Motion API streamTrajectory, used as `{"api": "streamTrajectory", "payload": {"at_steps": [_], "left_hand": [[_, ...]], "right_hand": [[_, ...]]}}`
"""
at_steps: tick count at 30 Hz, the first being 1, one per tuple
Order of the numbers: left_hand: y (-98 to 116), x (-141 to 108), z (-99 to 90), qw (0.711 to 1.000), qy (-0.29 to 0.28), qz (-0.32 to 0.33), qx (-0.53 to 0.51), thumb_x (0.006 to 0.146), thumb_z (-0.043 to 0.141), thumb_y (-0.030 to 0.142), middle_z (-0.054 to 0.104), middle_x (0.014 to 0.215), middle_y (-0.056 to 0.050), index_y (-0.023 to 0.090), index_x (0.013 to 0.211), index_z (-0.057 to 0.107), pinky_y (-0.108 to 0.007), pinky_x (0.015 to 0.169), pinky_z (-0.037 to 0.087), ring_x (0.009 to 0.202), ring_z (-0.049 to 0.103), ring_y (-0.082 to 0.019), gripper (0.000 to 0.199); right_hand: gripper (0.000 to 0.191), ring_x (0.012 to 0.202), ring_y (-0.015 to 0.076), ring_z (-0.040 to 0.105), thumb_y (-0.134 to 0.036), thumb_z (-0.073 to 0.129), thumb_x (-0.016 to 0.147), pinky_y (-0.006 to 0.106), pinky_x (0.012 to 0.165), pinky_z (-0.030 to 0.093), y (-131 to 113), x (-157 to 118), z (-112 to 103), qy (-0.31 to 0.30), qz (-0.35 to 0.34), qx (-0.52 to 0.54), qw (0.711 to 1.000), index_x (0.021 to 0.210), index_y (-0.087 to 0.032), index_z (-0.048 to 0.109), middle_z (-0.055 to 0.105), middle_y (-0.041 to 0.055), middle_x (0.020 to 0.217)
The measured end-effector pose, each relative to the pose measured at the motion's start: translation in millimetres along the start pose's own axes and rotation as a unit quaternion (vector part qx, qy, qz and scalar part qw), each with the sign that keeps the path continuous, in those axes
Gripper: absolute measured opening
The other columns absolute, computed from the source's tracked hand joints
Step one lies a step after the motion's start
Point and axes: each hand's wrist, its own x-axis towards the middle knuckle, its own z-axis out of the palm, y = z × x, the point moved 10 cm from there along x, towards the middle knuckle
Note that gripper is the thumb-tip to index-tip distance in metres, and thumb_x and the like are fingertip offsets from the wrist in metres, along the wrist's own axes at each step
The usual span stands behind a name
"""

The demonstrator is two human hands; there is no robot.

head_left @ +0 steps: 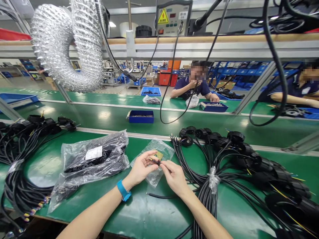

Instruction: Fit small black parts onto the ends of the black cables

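Both hands, left hand (pixel 141 167) and right hand (pixel 174 176), pinch a small black wire end (pixel 155 161) together above a clear bag (pixel 159 156) on the green bench (pixel 149 212).

Yellow lightning warning triangle on grey shelf unit (pixel 173 16), its small print seemingly unreadable

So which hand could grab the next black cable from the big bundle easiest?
Probably the right hand. It sits beside the bundle of black cables, while the left hand is farther off, next to the clear plastic bag. Both hands pinch a small cable end now.
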Motion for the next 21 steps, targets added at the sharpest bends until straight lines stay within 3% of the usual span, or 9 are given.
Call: {"api": "streamTrajectory", "payload": {"at_steps": [6, 11, 16, 21], "left_hand": [[4, 0, 2.3, 1.0, -0.008, 0.024, 0.007, 0.077, 0.069, 0.017, 0.061, 0.102, -0.01, 0.013, 0.128, 0.045, -0.035, 0.096, 0.045, 0.103, 0.059, -0.019, 0.056], [7, -2, 4.2, 0.999, -0.01, 0.039, 0.016, 0.078, 0.069, 0.018, 0.061, 0.101, -0.01, 0.014, 0.129, 0.044, -0.035, 0.095, 0.046, 0.101, 0.059, -0.018, 0.057], [6, 0, 5.7, 0.999, -0.016, 0.036, 0.009, 0.079, 0.068, 0.019, 0.06, 0.102, -0.01, 0.013, 0.133, 0.042, -0.034, 0.096, 0.045, 0.102, 0.058, -0.018, 0.06], [4, 3, -3.7, 0.998, 0.005, 0.027, 0.05, 0.077, 0.07, 0.024, 0.056, 0.114, -0.01, 0.017, 0.14, 0.031, -0.032, 0.092, 0.046, 0.103, 0.057, -0.017, 0.074]], "right_hand": [[0.026, 0.074, 0.0143, 0.057, -0.031, 0.05, 0.092, 0.024, 0.068, 0.043, 17, -1, 11, -0.035, 0.086, 0.115, 0.989, 0.082, -0.013, 0.066, 0.063, 0.006, 0.08], [0.03, 0.071, 0.0153, 0.058, -0.035, 0.054, 0.088, 0.023, 0.063, 0.044, 26, -3, 16, -0.039, 0.138, 0.195, 0.97, 0.083, -0.01, 0.069, 0.065, 0.0079, 0.078], [0.028, 0.07, 0.0144, 0.058, -0.034, 0.054, 0.088, 0.022, 0.062, 0.044, 26, -2, 15, -0.03, 0.127, 0.181, 0.975, 0.081, -0.01, 0.068, 0.064, 0.0069, 0.077], [0.019, 0.07, 0.0113, 0.056, -0.028, 0.055, 0.089, 0.021, 0.063, 0.042, 17, 0, 1, 0.021, 0.068, 0.074, 0.995, 0.087, -0.014, 0.067, 0.063, 0.0041, 0.081]]}}
